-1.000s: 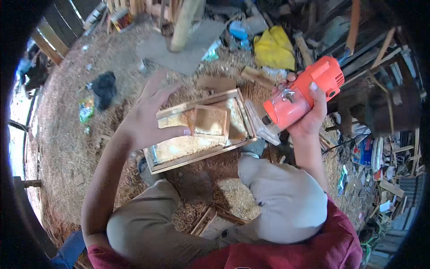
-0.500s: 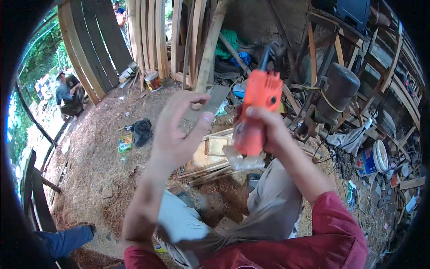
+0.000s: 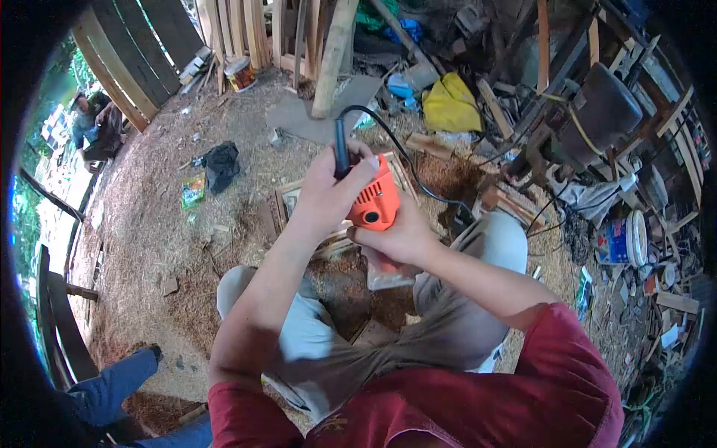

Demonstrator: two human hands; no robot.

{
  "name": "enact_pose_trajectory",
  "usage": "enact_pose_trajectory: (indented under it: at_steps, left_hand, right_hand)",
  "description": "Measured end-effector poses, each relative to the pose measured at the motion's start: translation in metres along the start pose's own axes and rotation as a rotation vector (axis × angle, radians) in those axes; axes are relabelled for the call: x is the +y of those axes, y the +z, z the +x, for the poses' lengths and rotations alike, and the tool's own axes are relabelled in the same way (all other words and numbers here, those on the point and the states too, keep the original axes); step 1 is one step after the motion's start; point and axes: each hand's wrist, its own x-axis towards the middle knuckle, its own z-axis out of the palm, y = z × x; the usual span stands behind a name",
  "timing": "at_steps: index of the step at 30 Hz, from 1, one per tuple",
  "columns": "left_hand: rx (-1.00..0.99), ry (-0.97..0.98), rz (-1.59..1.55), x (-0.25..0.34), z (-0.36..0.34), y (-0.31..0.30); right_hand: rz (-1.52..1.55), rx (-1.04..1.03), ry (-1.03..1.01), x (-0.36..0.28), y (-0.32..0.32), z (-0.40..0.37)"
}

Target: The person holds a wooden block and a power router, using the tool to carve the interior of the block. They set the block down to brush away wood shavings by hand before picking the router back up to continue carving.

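In front of my knees I hold an orange trim router (image 3: pixel 377 200) with a clear plastic base. My right hand (image 3: pixel 409 233) is closed around its body. My left hand (image 3: pixel 332 187) is wrapped about the router's cord end, at the black cord sleeve (image 3: pixel 341 145). From there the black cord (image 3: pixel 403 153) loops over to the right and down. Behind my hands lies a wooden frame (image 3: pixel 287 200) on the ground, partly hidden by them.
Wood shavings cover the ground (image 3: pixel 157 246). A black plastic bag (image 3: pixel 221 166) lies left, a yellow sack (image 3: pixel 452 104) ahead. Scrap wood and a white bucket (image 3: pixel 635 235) crowd the right. One person (image 3: pixel 97 131) sits far left; another person's leg (image 3: pixel 119 384) shows lower left.
My left hand was open in the air and has closed on the router's cord end. The router has come down and tipped in my right hand. My view has dropped lower.
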Motion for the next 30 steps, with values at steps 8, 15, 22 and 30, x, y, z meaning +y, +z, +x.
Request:
enact_pose_trajectory:
  at_steps: [8,15,22,30]
  left_hand:
    - [0.058,-0.059,-0.019,-0.037,0.02,0.004]
    - [0.113,-0.134,0.035,-0.058,0.025,0.006]
    - [0.219,-0.021,-0.086,-0.047,0.04,-0.022]
    - [0.431,-0.156,-0.234,-0.048,0.047,-0.064]
  right_hand:
    - [-0.007,0.07,0.015,0.03,0.007,0.014]
    - [-0.057,0.087,0.039,0.063,0.012,0.019]
    - [0.125,0.176,0.035,0.048,-0.01,0.033]
    - [0.333,0.448,-0.085,0.017,-0.066,0.04]
